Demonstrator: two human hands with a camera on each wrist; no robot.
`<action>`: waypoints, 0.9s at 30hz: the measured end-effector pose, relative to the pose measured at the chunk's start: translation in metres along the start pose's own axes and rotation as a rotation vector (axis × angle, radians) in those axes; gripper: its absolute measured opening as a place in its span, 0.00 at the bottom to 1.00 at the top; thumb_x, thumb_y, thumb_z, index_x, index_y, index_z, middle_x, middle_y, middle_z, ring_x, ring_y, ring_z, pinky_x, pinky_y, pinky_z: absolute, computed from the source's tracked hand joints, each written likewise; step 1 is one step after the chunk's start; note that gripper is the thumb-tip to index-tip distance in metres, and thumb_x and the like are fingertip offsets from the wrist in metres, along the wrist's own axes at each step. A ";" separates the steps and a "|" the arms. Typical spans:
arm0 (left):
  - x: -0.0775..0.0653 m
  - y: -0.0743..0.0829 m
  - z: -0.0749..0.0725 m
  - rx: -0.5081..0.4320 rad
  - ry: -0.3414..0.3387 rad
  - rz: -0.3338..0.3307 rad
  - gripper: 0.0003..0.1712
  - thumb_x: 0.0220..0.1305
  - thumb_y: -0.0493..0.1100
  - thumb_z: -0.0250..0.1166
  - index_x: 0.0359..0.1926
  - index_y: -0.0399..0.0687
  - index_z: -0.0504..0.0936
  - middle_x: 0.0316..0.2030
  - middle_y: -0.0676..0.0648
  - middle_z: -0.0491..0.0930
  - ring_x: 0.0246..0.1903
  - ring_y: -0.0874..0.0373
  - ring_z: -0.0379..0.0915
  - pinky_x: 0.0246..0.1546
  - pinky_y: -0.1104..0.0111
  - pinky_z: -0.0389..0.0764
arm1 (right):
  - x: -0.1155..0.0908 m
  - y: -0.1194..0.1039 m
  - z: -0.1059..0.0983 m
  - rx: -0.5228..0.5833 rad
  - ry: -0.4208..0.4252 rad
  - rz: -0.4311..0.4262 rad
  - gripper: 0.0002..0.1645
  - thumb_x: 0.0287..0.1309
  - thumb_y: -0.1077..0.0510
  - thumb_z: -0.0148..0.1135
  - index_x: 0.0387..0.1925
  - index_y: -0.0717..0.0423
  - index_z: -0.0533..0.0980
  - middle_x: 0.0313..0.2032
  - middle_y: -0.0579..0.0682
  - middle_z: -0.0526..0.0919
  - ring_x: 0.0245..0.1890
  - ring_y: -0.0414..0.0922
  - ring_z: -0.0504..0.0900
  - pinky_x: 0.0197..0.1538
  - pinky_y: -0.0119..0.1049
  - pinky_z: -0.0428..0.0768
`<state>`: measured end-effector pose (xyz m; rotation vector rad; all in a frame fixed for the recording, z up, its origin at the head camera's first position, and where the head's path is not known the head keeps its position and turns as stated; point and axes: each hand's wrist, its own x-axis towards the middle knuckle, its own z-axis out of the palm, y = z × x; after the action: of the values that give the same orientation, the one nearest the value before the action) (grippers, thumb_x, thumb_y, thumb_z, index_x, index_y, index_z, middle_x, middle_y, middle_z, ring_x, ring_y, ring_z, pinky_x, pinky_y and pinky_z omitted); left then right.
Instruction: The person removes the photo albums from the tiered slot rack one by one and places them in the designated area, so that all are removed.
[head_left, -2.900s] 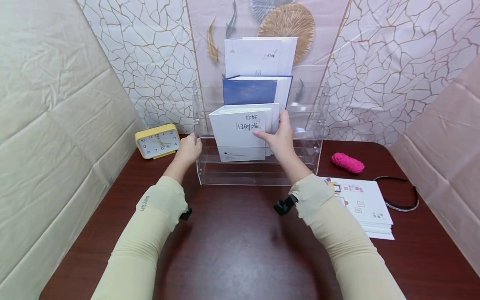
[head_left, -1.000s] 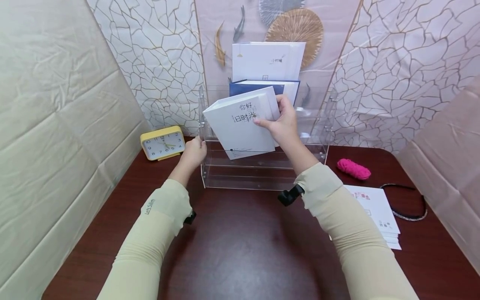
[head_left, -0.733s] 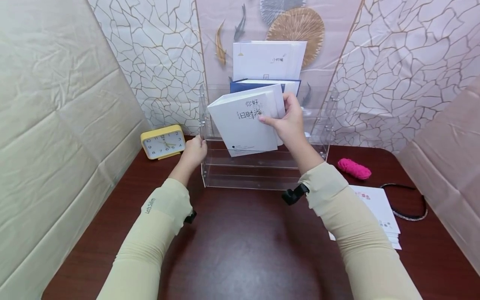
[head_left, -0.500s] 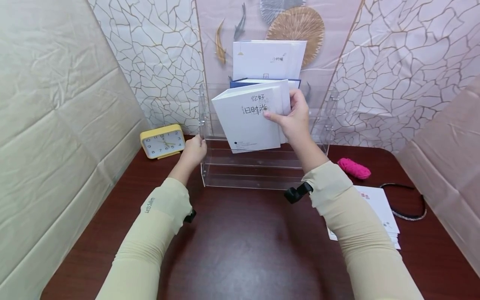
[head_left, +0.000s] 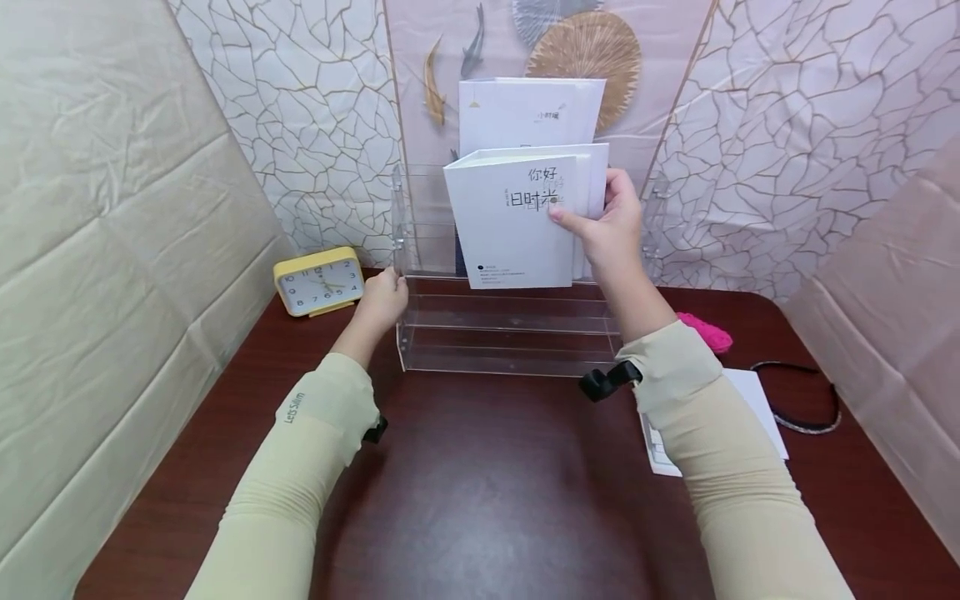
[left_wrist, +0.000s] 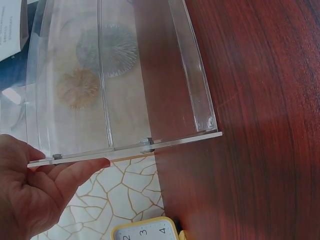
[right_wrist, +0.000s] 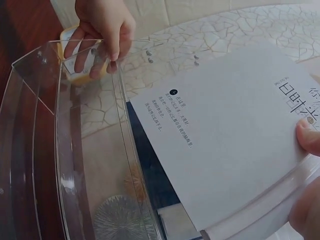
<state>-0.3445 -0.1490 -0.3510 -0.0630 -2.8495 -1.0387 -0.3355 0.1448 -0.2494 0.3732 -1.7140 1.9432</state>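
Observation:
My right hand holds a white book with dark lettering, thumb on its front cover and fingers behind its right edge. The book stands nearly upright, its lower edge above the front tiers of a clear acrylic rack. In the right wrist view a dark blue book shows behind it, mostly hidden. Another white book stands at the rack's back. My left hand grips the rack's left side panel; in the left wrist view the panel's edge runs between thumb and fingers.
A yellow alarm clock stands left of the rack. To the right lie a pink yarn bundle, a black cord loop and white books, partly covered by the right sleeve. Fabric-covered walls enclose the dark wood table.
My right hand has raised the white book out of the front tier, tilting it, then straightening it while moving up and right. It now covers most of the blue book. My left hand keeps its grip.

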 end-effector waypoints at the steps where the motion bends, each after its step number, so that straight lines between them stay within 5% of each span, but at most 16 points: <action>1: 0.000 0.000 0.000 -0.003 -0.005 -0.002 0.19 0.72 0.42 0.41 0.47 0.29 0.71 0.43 0.31 0.74 0.45 0.42 0.71 0.46 0.52 0.71 | 0.000 -0.001 -0.001 0.007 0.008 0.012 0.28 0.35 0.78 0.72 0.39 0.58 0.72 0.38 0.54 0.81 0.39 0.48 0.79 0.42 0.35 0.77; 10: 0.000 0.000 -0.001 -0.010 -0.017 0.000 0.19 0.72 0.42 0.41 0.47 0.29 0.71 0.41 0.31 0.74 0.43 0.42 0.71 0.46 0.52 0.71 | -0.006 -0.005 -0.015 0.054 0.076 0.071 0.25 0.37 0.77 0.71 0.40 0.59 0.75 0.39 0.55 0.81 0.40 0.48 0.79 0.41 0.35 0.77; 27: 0.000 -0.002 0.000 0.004 0.001 0.022 0.18 0.72 0.41 0.41 0.44 0.29 0.71 0.40 0.31 0.74 0.42 0.41 0.71 0.45 0.52 0.71 | -0.023 -0.022 -0.048 0.289 0.231 0.035 0.27 0.39 0.83 0.64 0.43 0.62 0.74 0.42 0.59 0.80 0.43 0.52 0.79 0.39 0.36 0.80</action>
<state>-0.3443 -0.1503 -0.3521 -0.0935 -2.8428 -1.0281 -0.2984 0.1885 -0.2514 0.2116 -1.3071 2.1711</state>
